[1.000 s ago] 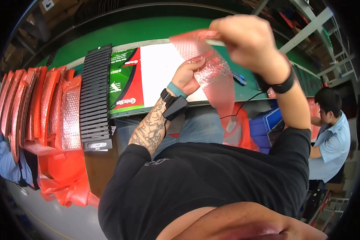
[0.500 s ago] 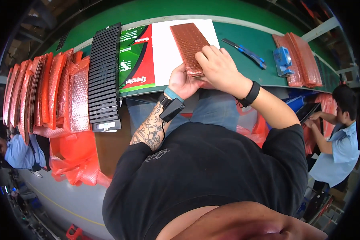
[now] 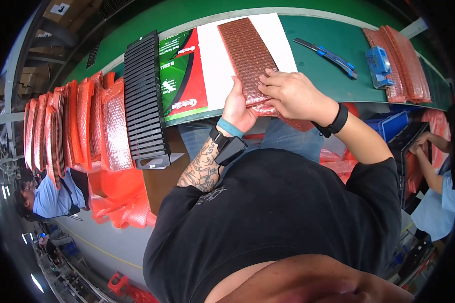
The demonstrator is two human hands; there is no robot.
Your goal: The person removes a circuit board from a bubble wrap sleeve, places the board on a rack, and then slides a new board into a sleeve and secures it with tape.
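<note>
A long flat package in red bubble wrap point(image 3: 245, 55) lies slanted over the white sheet, its near end in my hands at the bench edge. My left hand point(image 3: 237, 110) cups that end from the left and below, thumb up along the side. The fingers of my right hand point(image 3: 294, 95) are closed on the right edge near the same end. A loose flap of the wrap point(image 3: 292, 121) sticks out below my right hand, past the bench edge. What lies inside the wrap shows only as a dark shape.
To the left stand a stack of black slatted panels point(image 3: 144, 96) and a row of red bubble-wrapped packages point(image 3: 119, 123). A green and red printed sheet point(image 3: 179, 76) lies beside white paper point(image 3: 212, 65). Rightward are a blue utility knife point(image 3: 333, 56), a blue tape dispenser point(image 3: 379, 65) and a co-worker point(image 3: 435, 192).
The wrapped package and both hands sit slightly more to the right in view, which has itself shifted. A flap of wrap now shows at the near end under my right hand.
</note>
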